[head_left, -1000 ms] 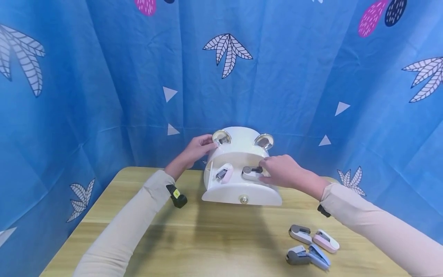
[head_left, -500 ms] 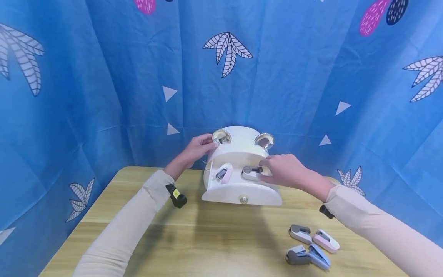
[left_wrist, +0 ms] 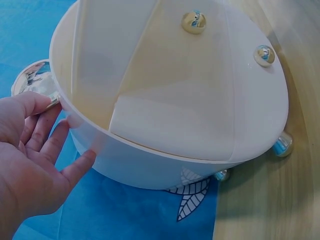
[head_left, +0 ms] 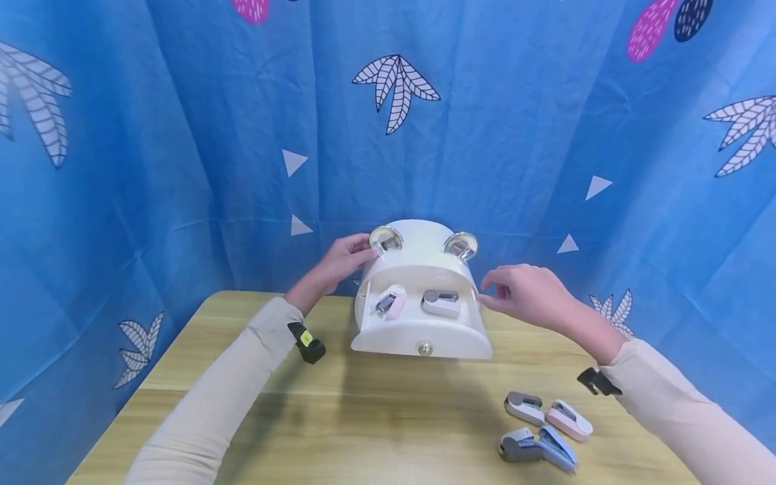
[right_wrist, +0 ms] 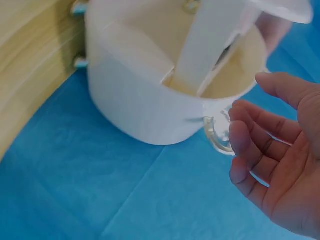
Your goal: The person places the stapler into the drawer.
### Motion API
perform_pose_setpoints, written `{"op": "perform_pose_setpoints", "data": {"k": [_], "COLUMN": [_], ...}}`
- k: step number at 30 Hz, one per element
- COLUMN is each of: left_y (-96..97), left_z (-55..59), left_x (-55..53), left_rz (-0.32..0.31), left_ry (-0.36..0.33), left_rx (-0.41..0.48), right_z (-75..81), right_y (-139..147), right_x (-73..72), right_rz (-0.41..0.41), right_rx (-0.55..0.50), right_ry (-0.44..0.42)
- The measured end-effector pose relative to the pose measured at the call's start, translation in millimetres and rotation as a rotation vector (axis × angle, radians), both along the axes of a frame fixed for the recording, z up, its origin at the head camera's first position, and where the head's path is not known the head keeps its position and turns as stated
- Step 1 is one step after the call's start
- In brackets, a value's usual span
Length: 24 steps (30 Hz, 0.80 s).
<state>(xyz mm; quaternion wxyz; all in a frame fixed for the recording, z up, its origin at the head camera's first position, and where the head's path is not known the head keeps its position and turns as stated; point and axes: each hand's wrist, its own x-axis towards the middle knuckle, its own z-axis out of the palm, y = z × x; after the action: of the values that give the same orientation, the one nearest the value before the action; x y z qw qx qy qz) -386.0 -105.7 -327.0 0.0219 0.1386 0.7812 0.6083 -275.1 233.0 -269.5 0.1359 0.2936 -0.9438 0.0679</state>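
1. Behind everything hangs the blue curtain (head_left: 503, 135), with the wooden table (head_left: 303, 397) below it.
2. Standing on that table, the white box (head_left: 421, 259) has its drawer (head_left: 388, 337) pulled out.
3. Now the left hand (head_left: 347, 259): thumb and forefinger pinch the box's edge, right by the shiny ear (head_left: 386, 238).
4. And the right hand (head_left: 533, 293) has just come away! Fingers loosely curled, holding nothing, just beside the box's right edge.
5. So the grey stapler (head_left: 440, 303) lies free in the drawer, apart from the pink stapler (head_left: 392, 302); that bit of handling looks done.
6. Out on the wood, near right: a blue stapler (head_left: 558, 449), another pink one, two more grey ones.
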Motion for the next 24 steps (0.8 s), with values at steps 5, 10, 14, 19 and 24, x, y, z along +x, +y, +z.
{"op": "perform_pose_setpoints", "data": {"k": [5,10,14,19,24], "left_y": [-1.8,-0.9,0.6,1.8,-0.9], "left_z": [1.5,0.0,-2.0,-0.9,4.2], "left_x": [-0.8,-0.8,-1.6,0.8,2.3], "left_rz": [-0.005,-0.012,-0.015,-0.009,0.012], "left_ry": [-0.002,-0.011,-0.016,-0.017,-0.015], "left_rx": [0.003,0.008,0.001,-0.005,0.0], "right_z": [-7.0,-27.0,-44.0,-64.5,-83.4], "right_y": [9,11,6,-7,-26], "right_x": [16.0,36.9,53.8,68.3,70.4], "right_rz": [0.01,0.07,0.141,0.205,0.261], "right_rx": [-0.212,-0.462,-0.624,-0.727,-0.751], "right_ry": [-0.089,-0.147,-0.229,-0.372,-0.507]}}
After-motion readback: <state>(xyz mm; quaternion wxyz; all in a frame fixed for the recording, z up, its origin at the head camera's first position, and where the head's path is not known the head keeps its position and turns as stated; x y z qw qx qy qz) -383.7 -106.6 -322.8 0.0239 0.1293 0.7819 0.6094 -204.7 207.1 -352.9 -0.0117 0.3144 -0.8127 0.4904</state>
